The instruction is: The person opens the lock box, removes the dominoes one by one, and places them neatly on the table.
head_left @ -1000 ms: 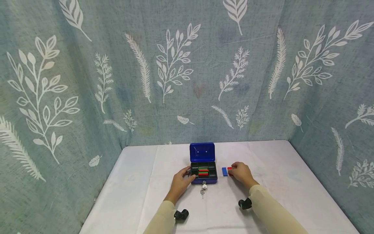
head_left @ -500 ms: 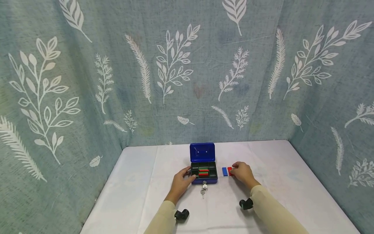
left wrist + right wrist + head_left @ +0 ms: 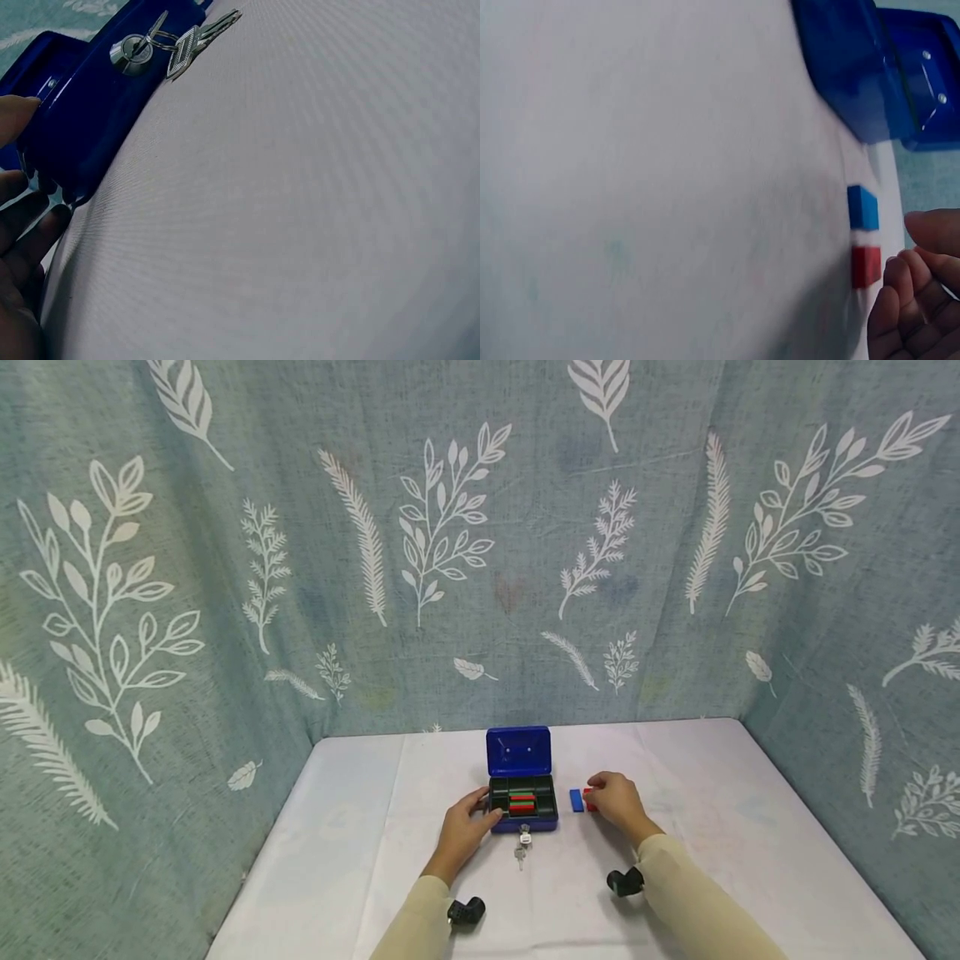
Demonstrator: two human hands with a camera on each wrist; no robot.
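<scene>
A blue cash box [image 3: 556,821] stands with its lid up. In the middle compartment of its black tray lie red and green blocks [image 3: 522,802]. My left hand [image 3: 459,831] rests at the box's left side, thumb on the front left rim and fingers along the outer wall. To the right of the box, a blue block [image 3: 577,800] and a red block [image 3: 866,267] lie side by side on the cloth. My right hand [image 3: 618,799] is over the red block and partly hides it in the head view. In the right wrist view, nothing shows between its thumb and fingers.
A silver lock [image 3: 131,55] sits on the box's front, with keys [image 3: 196,46] on a ring hanging onto the cloth. The white-covered table [image 3: 360,827] meets a leaf-patterned curtain [image 3: 517,568] at the back. Black devices [image 3: 467,910] are at both wrists.
My right hand has shifted slightly left across the red block, hiding more of it than half a second ago. The left hand and the box have stayed in place.
</scene>
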